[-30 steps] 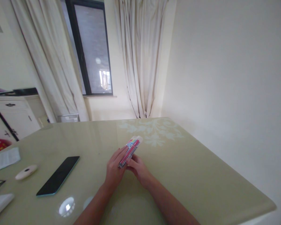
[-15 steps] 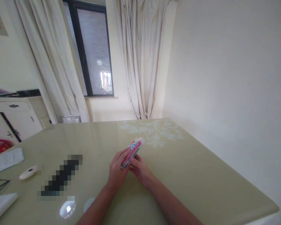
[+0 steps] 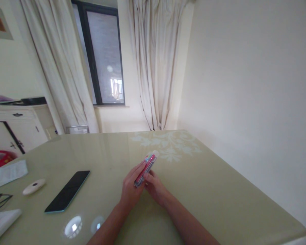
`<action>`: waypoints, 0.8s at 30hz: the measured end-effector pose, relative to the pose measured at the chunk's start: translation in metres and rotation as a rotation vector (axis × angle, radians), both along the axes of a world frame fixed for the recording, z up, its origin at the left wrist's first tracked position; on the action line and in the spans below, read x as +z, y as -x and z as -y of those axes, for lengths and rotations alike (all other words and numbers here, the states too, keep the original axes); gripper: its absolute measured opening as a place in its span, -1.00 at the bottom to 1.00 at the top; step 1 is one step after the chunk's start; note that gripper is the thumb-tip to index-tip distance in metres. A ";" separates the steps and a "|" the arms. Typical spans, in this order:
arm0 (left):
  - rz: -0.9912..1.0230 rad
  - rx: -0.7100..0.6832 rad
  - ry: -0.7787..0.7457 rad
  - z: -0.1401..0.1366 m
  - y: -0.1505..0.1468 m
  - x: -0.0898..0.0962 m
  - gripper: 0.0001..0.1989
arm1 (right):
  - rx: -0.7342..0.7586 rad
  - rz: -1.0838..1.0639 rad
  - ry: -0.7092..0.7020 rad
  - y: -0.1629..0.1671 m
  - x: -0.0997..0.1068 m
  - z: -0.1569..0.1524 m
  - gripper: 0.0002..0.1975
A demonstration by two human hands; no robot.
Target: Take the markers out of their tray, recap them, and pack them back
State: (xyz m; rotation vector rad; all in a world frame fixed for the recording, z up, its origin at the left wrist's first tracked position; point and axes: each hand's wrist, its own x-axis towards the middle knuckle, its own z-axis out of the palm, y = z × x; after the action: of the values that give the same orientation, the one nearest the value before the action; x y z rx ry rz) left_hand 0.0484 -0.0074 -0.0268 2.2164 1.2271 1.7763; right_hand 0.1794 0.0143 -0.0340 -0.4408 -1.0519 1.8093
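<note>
Over the middle of the table I hold a clear plastic pack of coloured pens [image 3: 148, 166], tilted, its far end pointing up and to the right. A pink-red pen shows along its near side, and a patch of bright colours is on the upper face. My left hand [image 3: 131, 185] is closed round the pack's left side, fingers laid along it. From the right, my right hand [image 3: 153, 183] grips the lower edge with thumb and fingers. The fingertips under the pack are hidden. Small print on it is too blurred to read.
On the left of the glossy green table [image 3: 219, 200] lie a black phone [image 3: 68, 192], a white oval device [image 3: 34, 186], a pale blue face mask [image 3: 10, 173], dark-framed glasses [image 3: 0, 202] and a white box-like object [image 3: 3, 223]. A wall runs along the right edge.
The pack and both hands have shifted slightly right and down. The pack has turned more onto its edge, showing less of its face. My view has moved a little.
</note>
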 end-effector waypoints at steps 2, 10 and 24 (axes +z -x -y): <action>0.014 -0.014 0.039 0.000 0.000 0.000 -0.55 | 0.012 -0.001 0.024 -0.001 0.002 0.001 -0.47; 0.020 -0.052 0.063 -0.003 0.003 -0.002 -0.56 | 0.017 -0.003 0.038 -0.002 0.001 -0.002 -0.45; -0.059 -0.047 0.143 -0.006 0.001 0.000 -0.40 | 0.081 -0.035 0.147 0.000 -0.009 -0.006 -0.48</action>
State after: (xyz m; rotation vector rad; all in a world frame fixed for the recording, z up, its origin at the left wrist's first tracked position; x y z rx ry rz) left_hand 0.0478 -0.0016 -0.0267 2.2121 1.2589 1.5647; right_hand 0.1798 0.0208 -0.0434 -0.4583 -0.9278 1.9671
